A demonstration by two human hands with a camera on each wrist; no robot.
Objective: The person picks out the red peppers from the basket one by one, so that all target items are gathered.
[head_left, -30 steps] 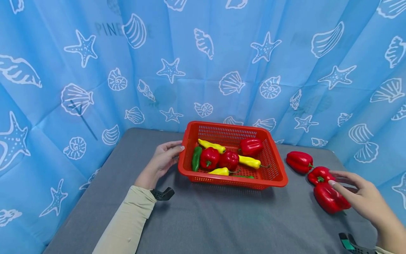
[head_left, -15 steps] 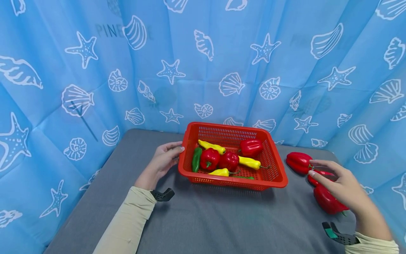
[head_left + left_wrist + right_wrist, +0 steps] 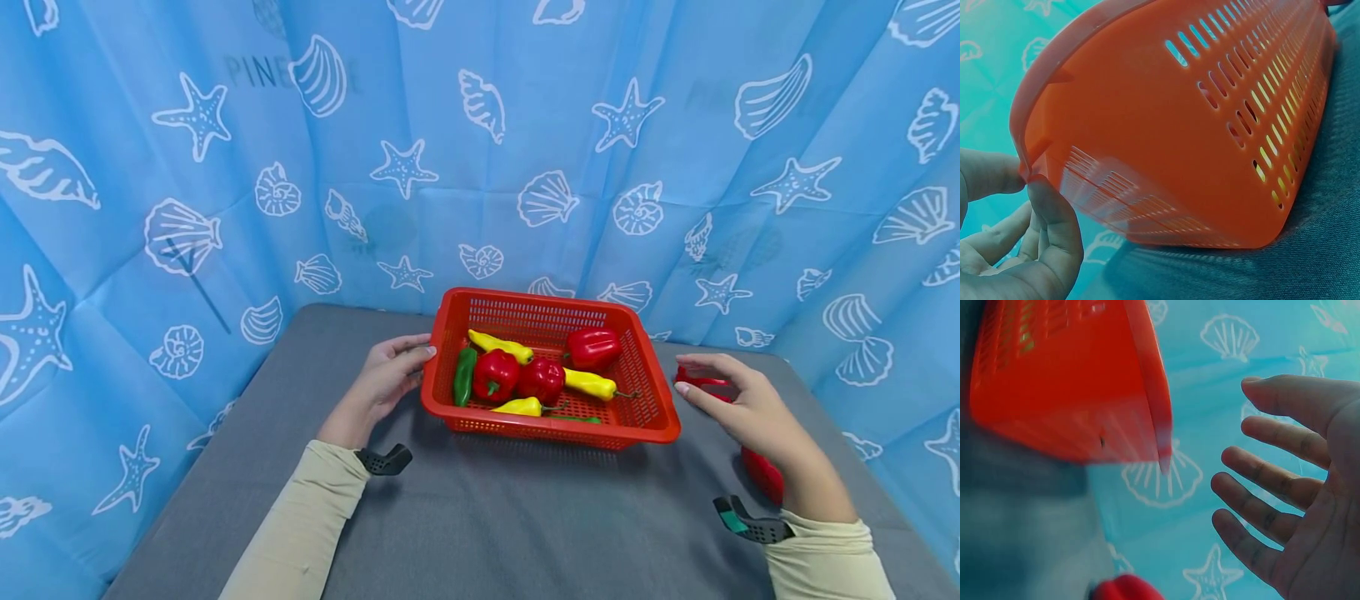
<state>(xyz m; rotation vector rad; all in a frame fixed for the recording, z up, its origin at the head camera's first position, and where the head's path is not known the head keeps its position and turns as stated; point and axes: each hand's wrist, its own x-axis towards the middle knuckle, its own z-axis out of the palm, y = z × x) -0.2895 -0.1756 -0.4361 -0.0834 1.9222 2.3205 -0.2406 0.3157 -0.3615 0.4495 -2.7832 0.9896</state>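
My left hand (image 3: 382, 379) pinches the left rim of a red plastic basket (image 3: 555, 426); the left wrist view shows thumb and finger on the rim. In the basket lie red bell peppers (image 3: 497, 375), yellow long peppers (image 3: 590, 383) and a green pepper (image 3: 464, 377). My right hand (image 3: 750, 408) is just right of the basket, fingers spread and holding nothing in the right wrist view. It hovers over red bell peppers on the table: one (image 3: 701, 381) shows past the fingers, another (image 3: 763, 475) beside the wrist. The hand hides others seen earlier.
A grey cloth (image 3: 570, 533) covers the table. Blue curtains (image 3: 487, 167) with white shells and starfish hang behind and at both sides, close to the basket's far edge. Black bands (image 3: 386, 460) sit on both wrists.
My right hand has moved left from over the red bell peppers toward the basket's right end, without carrying anything. The left hand and the basket have stayed in place.
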